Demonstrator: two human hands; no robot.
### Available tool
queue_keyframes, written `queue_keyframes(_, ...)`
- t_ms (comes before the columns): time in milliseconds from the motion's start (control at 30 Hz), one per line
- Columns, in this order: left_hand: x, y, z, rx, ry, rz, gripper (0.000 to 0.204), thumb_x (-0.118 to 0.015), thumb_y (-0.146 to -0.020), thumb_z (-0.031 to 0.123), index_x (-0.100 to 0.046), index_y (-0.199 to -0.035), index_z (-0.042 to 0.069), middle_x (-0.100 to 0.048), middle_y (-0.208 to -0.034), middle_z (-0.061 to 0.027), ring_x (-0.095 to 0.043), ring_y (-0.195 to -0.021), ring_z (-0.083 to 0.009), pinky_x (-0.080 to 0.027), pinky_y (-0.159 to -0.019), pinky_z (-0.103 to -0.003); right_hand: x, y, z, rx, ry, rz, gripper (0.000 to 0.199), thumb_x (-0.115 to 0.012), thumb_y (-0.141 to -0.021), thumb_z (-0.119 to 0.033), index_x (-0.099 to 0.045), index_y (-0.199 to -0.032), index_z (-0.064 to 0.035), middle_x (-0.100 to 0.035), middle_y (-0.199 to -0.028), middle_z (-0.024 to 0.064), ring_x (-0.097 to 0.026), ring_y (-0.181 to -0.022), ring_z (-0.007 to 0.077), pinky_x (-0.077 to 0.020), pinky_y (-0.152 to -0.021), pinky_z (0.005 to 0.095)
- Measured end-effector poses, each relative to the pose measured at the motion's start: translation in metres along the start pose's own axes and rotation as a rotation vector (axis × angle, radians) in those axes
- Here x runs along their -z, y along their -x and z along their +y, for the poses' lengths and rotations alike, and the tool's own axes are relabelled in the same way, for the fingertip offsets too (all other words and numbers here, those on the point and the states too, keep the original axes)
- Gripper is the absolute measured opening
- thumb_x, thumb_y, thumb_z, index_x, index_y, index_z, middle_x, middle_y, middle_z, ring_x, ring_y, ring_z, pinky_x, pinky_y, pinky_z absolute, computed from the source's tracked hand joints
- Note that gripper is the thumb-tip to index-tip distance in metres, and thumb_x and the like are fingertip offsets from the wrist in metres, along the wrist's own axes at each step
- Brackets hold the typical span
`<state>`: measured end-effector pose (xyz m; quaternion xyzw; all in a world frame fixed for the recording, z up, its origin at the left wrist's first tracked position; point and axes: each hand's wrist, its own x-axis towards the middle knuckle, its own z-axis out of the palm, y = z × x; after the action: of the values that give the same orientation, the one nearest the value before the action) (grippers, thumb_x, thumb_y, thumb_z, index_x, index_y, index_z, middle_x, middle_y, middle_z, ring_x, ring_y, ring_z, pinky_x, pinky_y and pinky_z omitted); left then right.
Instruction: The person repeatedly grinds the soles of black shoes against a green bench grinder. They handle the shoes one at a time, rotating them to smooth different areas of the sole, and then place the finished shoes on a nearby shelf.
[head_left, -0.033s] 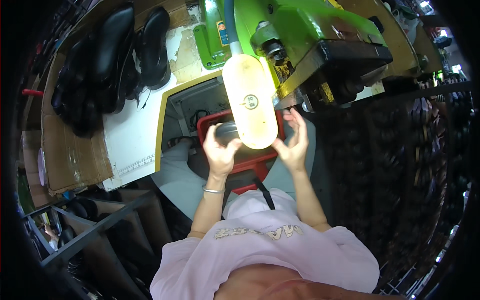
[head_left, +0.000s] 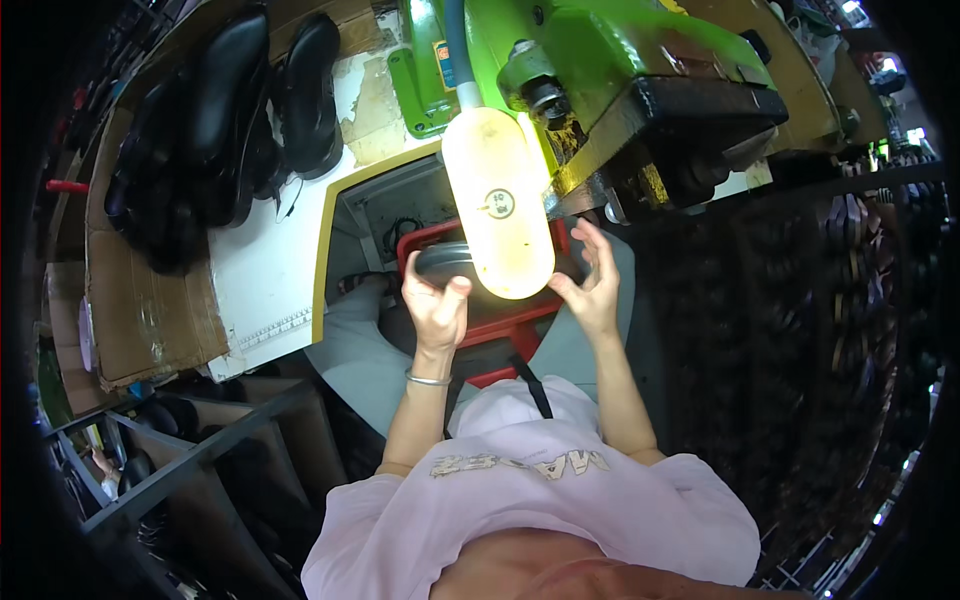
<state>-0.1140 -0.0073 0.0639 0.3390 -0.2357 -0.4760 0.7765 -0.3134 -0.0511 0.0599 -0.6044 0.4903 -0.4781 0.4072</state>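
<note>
My left hand (head_left: pixel 435 312) is closed around one end of a black shoe (head_left: pixel 442 260), its fingers on the outer side and its thumb raised on the near side. The rest of the shoe is hidden behind a lit oval lamp (head_left: pixel 505 235) that hangs between my hands. On the other side of the lamp is my right hand (head_left: pixel 598 295), its fingers curved and apart and its thumb by the lamp's edge. Nothing shows between those fingers. Beneath my hands, between my knees, is a red plastic crate (head_left: pixel 500 330).
A green machine (head_left: pixel 610 45) with a dark head (head_left: pixel 690 120) stands ahead. Black shoes (head_left: pixel 225 95) fill a cardboard box (head_left: pixel 165 320) at left on a white, yellow-edged table (head_left: pixel 255 285). Racks (head_left: pixel 190 465) of dark items line the lower left; more shoes (head_left: pixel 800 320) stand at right.
The shoe in my left hand has turned and shifted slightly left, showing more of its end. My right hand has moved a little to the right.
</note>
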Motion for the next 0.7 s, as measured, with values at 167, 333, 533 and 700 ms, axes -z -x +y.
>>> queue_keyframes(167, 0.015, -0.004, -0.007, 0.011, 0.296, -0.007, 0.039, -0.076, -0.079, 0.003, -0.054, -0.112, 0.003, -0.063, -0.109, -0.0081, -0.061, -0.105, -0.0192, -0.049, -0.095, -0.035, 0.016, 0.004, 0.030, -0.285, -0.538, -0.030, 0.066, -0.080, -0.068, 0.002, -0.054, -0.128, -0.0020, -0.055, -0.122, 0.0102, -0.050, -0.117, 0.0197, -0.0425, -0.097, 0.0322)
queue_keyframes(333, 0.040, -0.020, -0.006, 0.003, 0.111, -0.055, 0.048, -0.073, -0.078, 0.002, -0.045, -0.116, 0.002, -0.060, -0.109, -0.0095, -0.061, -0.101, -0.0184, -0.049, -0.095, -0.035, 0.037, -0.017, 0.021, -0.089, -0.455, 0.080, 0.053, -0.079, -0.068, 0.008, -0.058, -0.116, -0.0004, -0.057, -0.115, 0.0074, -0.057, -0.104, 0.0151, -0.0498, -0.087, 0.0276)
queue_keyframes(533, 0.046, -0.035, 0.007, -0.197, -0.740, -0.212, 0.044, -0.072, -0.071, -0.005, -0.055, -0.111, -0.006, -0.060, -0.109, -0.0115, -0.060, -0.096, -0.0195, -0.050, -0.089, -0.033, 0.056, -0.035, -0.018, 0.329, -0.235, 0.101, 0.056, -0.082, -0.063, 0.009, -0.056, -0.113, 0.0014, -0.049, -0.117, 0.0097, -0.056, -0.107, 0.0189, -0.0524, -0.089, 0.0316)
queue_keyframes(700, -0.001, -0.031, 0.033, -0.492, -1.136, -0.257, 0.045, -0.090, -0.056, 0.003, -0.061, -0.090, 0.004, -0.058, -0.085, -0.0033, -0.060, -0.086, -0.0195, -0.045, -0.099, -0.042, 0.056, -0.034, -0.022, 0.442, -0.178, 0.134, 0.058, -0.084, -0.062, 0.007, -0.055, -0.111, 0.0009, -0.051, -0.116, 0.0121, -0.057, -0.108, 0.0231, -0.0514, -0.092, 0.0349)
